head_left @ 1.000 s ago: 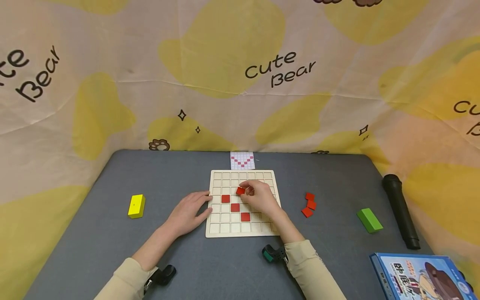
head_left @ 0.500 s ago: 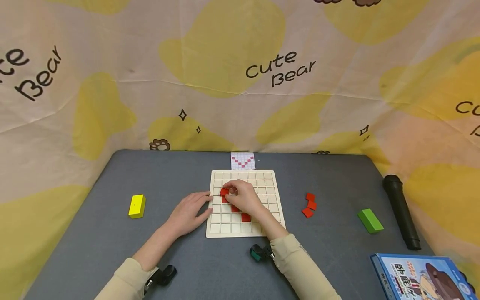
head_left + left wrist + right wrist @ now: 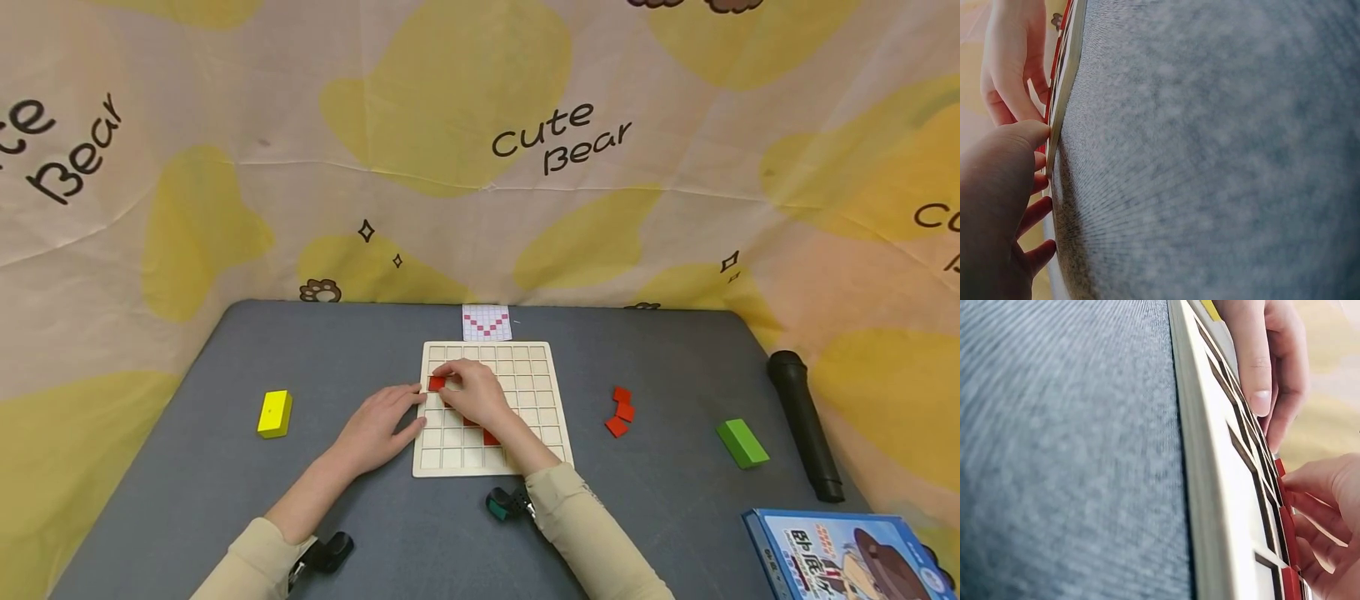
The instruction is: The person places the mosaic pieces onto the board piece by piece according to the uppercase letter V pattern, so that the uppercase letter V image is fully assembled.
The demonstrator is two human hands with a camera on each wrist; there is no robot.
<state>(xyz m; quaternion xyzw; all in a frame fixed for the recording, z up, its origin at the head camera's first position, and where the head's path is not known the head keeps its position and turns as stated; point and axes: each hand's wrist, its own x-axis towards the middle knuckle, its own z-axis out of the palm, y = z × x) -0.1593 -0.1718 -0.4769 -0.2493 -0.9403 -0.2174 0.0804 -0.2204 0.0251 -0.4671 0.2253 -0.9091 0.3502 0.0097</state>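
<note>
Near the left edge of a square, pale wooden grid board (image 3: 450, 457), the right hand (image 3: 477, 395) pinches a square red tile (image 3: 436, 384) between thumb and forefinger. The left hand (image 3: 377, 427), fingers spread, touches that edge. Three matching red tiles (image 3: 624, 411) lie beyond the right edge.

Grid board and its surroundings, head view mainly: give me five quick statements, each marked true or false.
1. The left hand touches the left edge of the wooden grid board. True.
2. The right hand touches the green block. False: the right hand is over the board, its fingertips at a red tile.
3. Four loose red tiles lie right of the board. False: there are three loose red tiles.
4. The yellow block lies left of the left hand. True.
5. The pattern card lies at the board's far edge. True.
</note>
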